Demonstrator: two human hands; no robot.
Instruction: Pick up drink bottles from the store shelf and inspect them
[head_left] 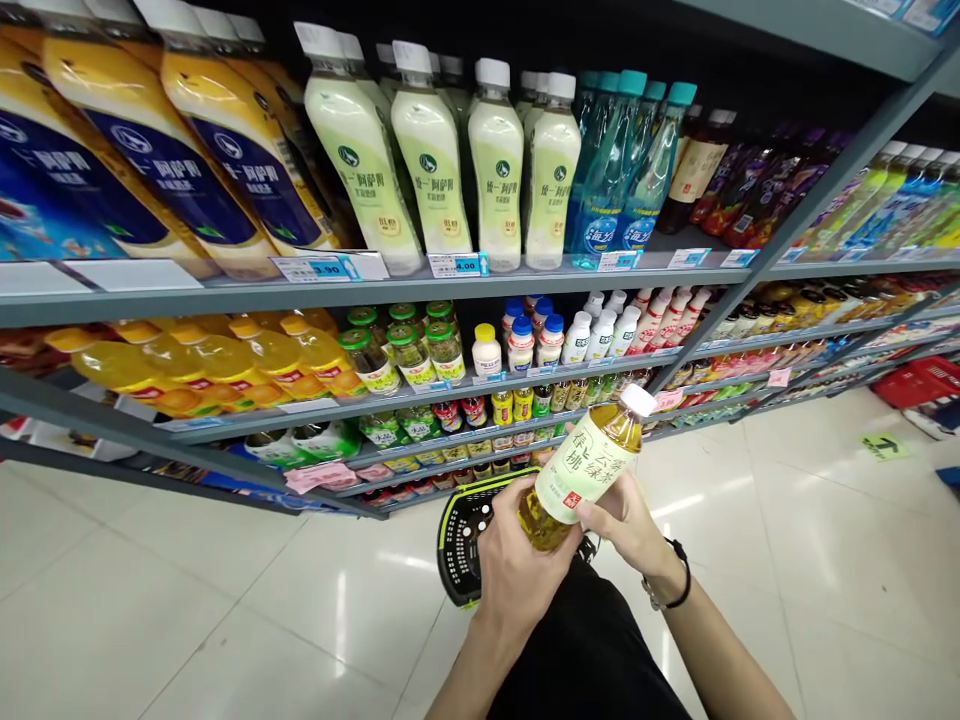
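A bottle of green tea (581, 465) with a white cap and a pale green label is held between my two hands, tilted with its cap up and to the right. My left hand (521, 545) is wrapped round its lower end. My right hand (626, 525) grips the bottle from the right side, its thumb on the label's lower edge; the other fingers are partly hidden behind it. Beneath my hands, on the floor, is a black shopping basket (450, 545) with a lime-green rim, partly covered by my left hand and the bottle.
A grey shelf (420, 290) in front bears rows of drink bottles, among them pale green milk tea bottles (501, 170) and blue-capped bottles (521, 345). Orange juice bottles (180, 365) stand lower left. Shiny floor tiles (247, 580) spread below. A red object (919, 385) lies far right.
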